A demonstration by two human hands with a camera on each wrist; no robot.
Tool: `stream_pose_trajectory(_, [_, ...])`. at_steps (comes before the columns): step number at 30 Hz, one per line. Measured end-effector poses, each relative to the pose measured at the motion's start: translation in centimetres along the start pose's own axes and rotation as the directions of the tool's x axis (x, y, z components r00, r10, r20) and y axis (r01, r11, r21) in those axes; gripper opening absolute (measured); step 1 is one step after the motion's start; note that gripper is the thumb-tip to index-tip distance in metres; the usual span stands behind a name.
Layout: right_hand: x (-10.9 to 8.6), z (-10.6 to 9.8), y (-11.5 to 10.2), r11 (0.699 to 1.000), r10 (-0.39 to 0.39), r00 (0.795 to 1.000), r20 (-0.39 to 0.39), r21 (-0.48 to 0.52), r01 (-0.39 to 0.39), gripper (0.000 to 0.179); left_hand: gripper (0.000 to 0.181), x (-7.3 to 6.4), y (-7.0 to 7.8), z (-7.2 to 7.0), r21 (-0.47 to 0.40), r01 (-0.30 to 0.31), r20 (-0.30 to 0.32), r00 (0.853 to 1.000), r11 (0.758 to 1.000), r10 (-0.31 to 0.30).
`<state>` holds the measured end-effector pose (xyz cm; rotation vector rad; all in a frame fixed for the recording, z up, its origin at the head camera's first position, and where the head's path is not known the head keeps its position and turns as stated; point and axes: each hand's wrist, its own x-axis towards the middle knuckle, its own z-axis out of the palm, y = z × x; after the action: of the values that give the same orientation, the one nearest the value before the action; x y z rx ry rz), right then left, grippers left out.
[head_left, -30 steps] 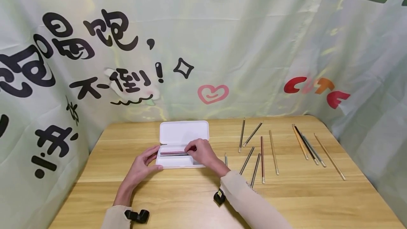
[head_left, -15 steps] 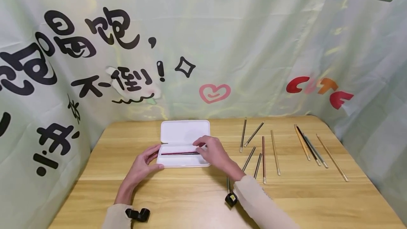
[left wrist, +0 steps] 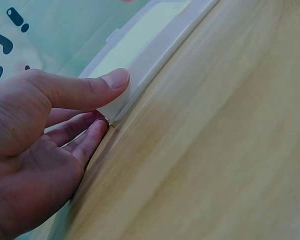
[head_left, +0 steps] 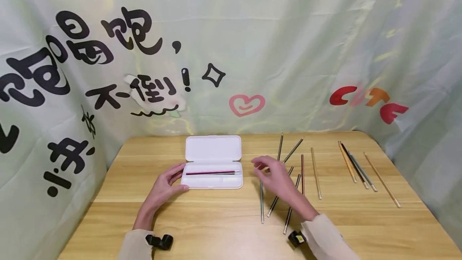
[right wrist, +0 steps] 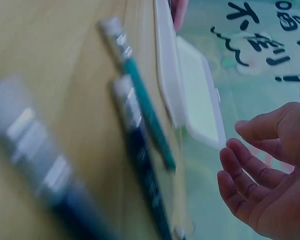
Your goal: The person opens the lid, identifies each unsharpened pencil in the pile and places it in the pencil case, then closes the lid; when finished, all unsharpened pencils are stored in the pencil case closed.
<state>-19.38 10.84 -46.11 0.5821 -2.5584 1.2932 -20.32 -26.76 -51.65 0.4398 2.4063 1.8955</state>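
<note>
A white pencil case (head_left: pixel 213 148) lies with its lid raised on the table, left of centre. Inside it, red and dark pencils (head_left: pixel 207 173) lie side by side in the long compartment. My left hand (head_left: pixel 164 185) holds the case's left end, thumb at the front corner and fingers along the side; the left wrist view shows that same thumb over the case edge (left wrist: pixel 155 70). To the right of the case, my right hand (head_left: pixel 276 175) hovers with loosely bent fingers and nothing in them. Below it lie a teal pencil (right wrist: pixel 142 92) and dark pencils (right wrist: pixel 142 155) with eraser ends.
Several more pencils lie apart to the right: a dark red one (head_left: pixel 302 171), a tan one (head_left: pixel 316 173), a cluster with a yellow pencil (head_left: pixel 347 161), and another tan one (head_left: pixel 382 179). A printed curtain (head_left: pixel 288 59) hangs behind the wooden table (head_left: pixel 216 224).
My right hand has let go of the pencil in the case and moved right, out over the loose pencils. My left hand stays at the case's left end.
</note>
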Motion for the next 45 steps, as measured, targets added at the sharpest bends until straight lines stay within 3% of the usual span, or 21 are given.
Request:
stream_pose_trajectory(8, [-2.8,-4.7,2.3,0.997,0.022,0.996,-0.085,-0.071,-0.028,0.032,0.079,1.0,0.3,0.6,0.005,-0.011,0.011,1.000,1.000,0.011])
stream_pose_trajectory(22, [-5.8,-10.4,6.9,0.953,0.123,0.963,-0.241,-0.242,-0.182,0.034,0.078,0.4,-0.1,0.2,0.005,0.012,0.005,1.000,1.000,-0.012])
stream_pose_trajectory(29, [-6.5,-11.4,8.6,0.917,0.208,0.963,-0.174,-0.308,-0.253,0.042,0.079,0.0,0.0,0.1,0.008,0.030,0.001,1.000,1.000,-0.030])
stream_pose_trajectory(35, [-6.4,-11.5,9.1,0.906,0.291,0.953,-0.086,-0.295,-0.303,0.052,0.078,0.0,0.3,-0.1,-0.023,0.027,0.005,1.000,0.999,-0.027])
stream_pose_trajectory(40, [-6.5,-11.4,9.3,0.896,0.285,0.955,-0.076,-0.332,-0.294,0.047,0.077,-0.1,1.1,-0.1,-0.036,0.033,0.017,0.999,0.999,-0.032])
stream_pose_trajectory(45, [-6.6,-11.2,9.4,0.890,0.286,0.956,-0.067,-0.351,-0.291,0.041,0.078,0.0,0.1,-0.3,-0.012,0.027,-0.002,1.000,1.000,-0.027])
